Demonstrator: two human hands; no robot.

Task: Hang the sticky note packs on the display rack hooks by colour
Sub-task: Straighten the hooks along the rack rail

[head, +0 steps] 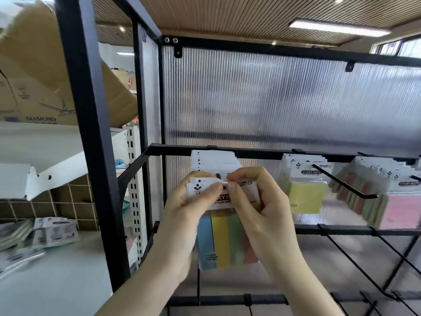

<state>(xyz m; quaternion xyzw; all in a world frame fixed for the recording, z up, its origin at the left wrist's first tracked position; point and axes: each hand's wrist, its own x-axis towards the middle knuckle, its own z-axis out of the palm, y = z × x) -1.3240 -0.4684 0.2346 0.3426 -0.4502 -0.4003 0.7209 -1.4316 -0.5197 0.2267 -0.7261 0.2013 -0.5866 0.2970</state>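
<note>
At rack front: 2 hands, L (193, 201) + R (257, 201), fingers pinching 1 multicolour pack (227, 238); 3 hooks loaded.

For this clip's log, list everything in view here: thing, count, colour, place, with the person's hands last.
Display rack: one, black metal frame with a ribbed translucent back panel, fills the centre and right.
Multicolour sticky note pack: one in hand, blue, yellow, green and pink strips, at the leftmost hook; a row of white-headed packs hangs behind it.
Yellow packs: one row, middle hook.
Pink packs: one row, right hook.
Bare hooks: several, black, lower right.
Loose packs: a blurred pile, count unclear, on the grey surface at left.
Cardboard box: one, brown, upper left shelf.
Left hand: holds the pack's white header.
Right hand: fingers pinch the header top.
</note>
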